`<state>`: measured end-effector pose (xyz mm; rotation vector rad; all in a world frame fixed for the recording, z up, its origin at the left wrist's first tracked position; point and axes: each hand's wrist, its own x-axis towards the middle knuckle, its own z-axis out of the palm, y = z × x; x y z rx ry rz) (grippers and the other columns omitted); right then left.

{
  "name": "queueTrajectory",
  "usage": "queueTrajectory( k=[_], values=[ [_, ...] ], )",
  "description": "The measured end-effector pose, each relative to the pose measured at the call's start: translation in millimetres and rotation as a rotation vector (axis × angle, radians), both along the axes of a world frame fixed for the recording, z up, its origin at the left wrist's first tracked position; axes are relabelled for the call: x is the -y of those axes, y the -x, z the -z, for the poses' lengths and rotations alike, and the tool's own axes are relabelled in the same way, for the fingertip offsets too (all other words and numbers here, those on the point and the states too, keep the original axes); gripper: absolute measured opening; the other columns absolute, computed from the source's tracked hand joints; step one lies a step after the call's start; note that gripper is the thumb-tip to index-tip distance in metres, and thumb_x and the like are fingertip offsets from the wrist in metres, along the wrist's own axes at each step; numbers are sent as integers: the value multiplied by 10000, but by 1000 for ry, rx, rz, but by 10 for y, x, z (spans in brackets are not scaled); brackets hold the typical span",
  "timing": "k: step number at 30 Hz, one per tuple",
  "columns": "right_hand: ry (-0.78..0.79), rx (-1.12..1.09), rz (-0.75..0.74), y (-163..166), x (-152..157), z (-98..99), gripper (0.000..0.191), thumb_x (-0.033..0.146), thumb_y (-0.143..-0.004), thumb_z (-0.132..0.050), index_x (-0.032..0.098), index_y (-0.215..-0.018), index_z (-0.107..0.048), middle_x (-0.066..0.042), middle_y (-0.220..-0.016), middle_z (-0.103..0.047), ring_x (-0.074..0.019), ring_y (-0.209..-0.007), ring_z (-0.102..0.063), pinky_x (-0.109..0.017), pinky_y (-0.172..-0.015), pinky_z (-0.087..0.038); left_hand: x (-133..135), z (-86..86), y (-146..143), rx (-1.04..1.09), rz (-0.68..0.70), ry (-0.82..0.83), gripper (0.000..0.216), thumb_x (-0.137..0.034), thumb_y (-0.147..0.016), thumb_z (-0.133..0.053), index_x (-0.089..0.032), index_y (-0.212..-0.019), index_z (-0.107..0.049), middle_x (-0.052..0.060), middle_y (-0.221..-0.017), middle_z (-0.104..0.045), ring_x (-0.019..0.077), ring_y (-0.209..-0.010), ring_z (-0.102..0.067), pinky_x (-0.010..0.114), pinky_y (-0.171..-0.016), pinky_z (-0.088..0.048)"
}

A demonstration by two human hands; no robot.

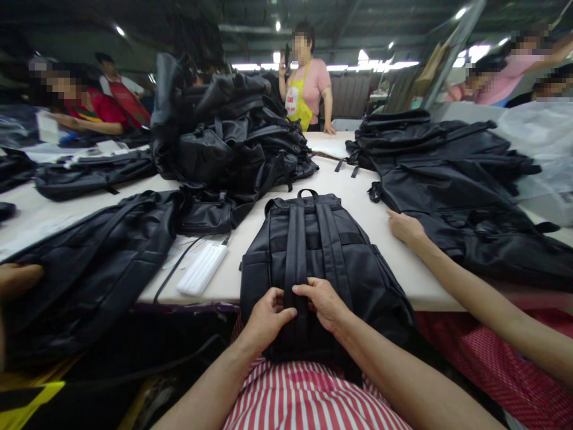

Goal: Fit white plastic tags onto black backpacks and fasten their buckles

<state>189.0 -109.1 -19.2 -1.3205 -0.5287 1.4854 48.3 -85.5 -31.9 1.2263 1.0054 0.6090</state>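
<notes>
A black backpack (pixel 313 239) lies in front of me with its straps facing up, its lower end reaching over the table edge to my striped apron. My left hand (pixel 269 318) grips the lower part of the left shoulder strap (pixel 297 245), thumb on top. On the same strap, from the other side, my right hand (pixel 323 303) pinches with thumb and forefinger. The second shoulder strap (pixel 331 242) lies flat just right of it. A small carry loop (pixel 307 193) stands up at the backpack's top.
Black bags make a high pile (pixel 224 137) at back left and another stack (pixel 439 161) at right. A white power bank (pixel 203 267) with a cable lies left of the backpack. Co-workers' hands touch bags on the left (pixel 20 279) and right (pixel 406 228). A person in a yellow apron stands behind.
</notes>
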Motion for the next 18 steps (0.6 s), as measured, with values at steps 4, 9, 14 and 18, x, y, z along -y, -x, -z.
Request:
queueTrajectory(
  k=[4,9,14,18],
  values=[
    [15,-37,5,-3,-8,-22,227,297,-577,-688,161,-627,-514,25,-600,-575,-102,-564,-542,-213,-524,-406,8,-53,11,16,16,85,229,-193,-617,-695,-164,-806,-570,15,-786,-664,172,-767,-622,264,-693,-473],
    [-15,-18,-15,-6,-43,22,203,277,-579,-676,144,-672,-555,14,-594,-576,-109,-551,-542,-228,-533,-417,6,-104,12,-11,70,64,248,-184,-626,-688,-151,-853,-595,32,-831,-668,192,-811,-616,276,-714,-474],
    [-31,83,-53,-38,-92,7,164,261,-609,-651,148,-623,-533,22,-553,-544,-83,-478,-479,-208,-458,-357,-23,-194,24,-112,130,101,276,-409,-761,-555,-150,-841,-612,29,-750,-632,177,-727,-589,246,-606,-435],
    [-27,145,-92,-96,-114,-26,198,267,-615,-648,158,-573,-488,41,-511,-489,-68,-451,-430,-202,-440,-320,-96,-242,31,-291,133,-162,345,-464,-763,-520,-155,-623,-587,22,-720,-564,154,-674,-521,232,-571,-387]
  ],
)
